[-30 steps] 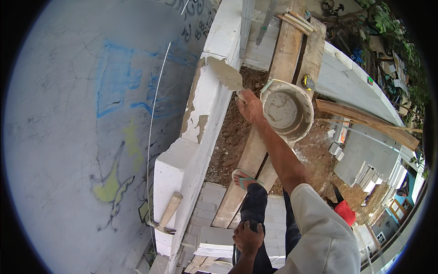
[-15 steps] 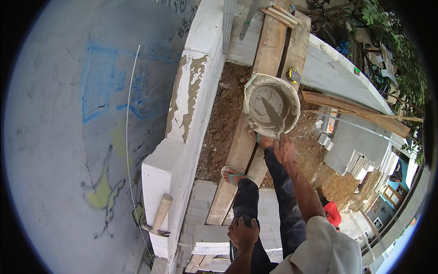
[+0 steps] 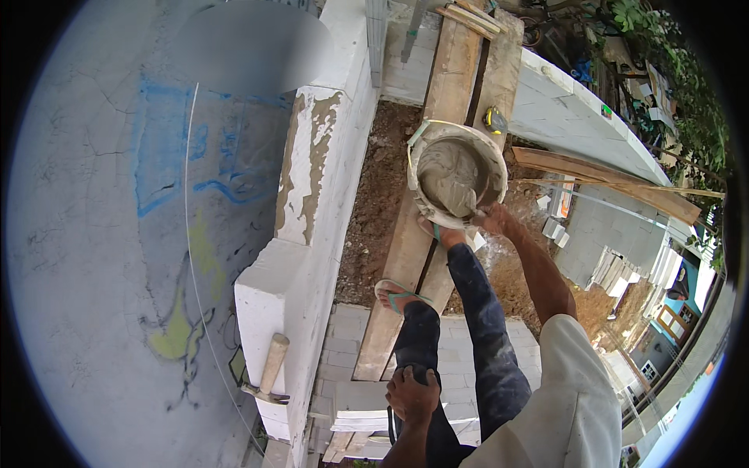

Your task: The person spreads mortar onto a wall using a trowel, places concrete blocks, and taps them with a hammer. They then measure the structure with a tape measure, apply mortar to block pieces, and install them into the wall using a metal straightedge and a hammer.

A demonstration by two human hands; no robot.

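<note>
A round bucket (image 3: 416,191) with pale, mortar-caked walls and a yellow wire handle stands on the planks. Grey wet mortar (image 3: 446,165) fills its bottom. At its near right rim, my right hand (image 3: 491,219) is closed round the handle of a trowel. The trowel blade (image 3: 466,201) is down in the bucket, coated and partly buried in mortar. Lower down, my left hand (image 3: 413,395) rests on my bent left knee (image 3: 422,360), its fingers curled over the dark trouser cloth.
Two wooden planks (image 3: 398,253) carry the bucket and my sandalled feet. A tape measure (image 3: 495,120) lies beyond the bucket. On the left, a white block wall (image 3: 331,183) has mortar patches on top; a hammer (image 3: 273,365) lies on its nearer end. Boards (image 3: 608,181) slant across on the right.
The trowel has gone from lying exposed across the bucket to being sunk in the mortar, its blade covered. My right hand has moved slightly up. The left hand stays on the knee.
</note>
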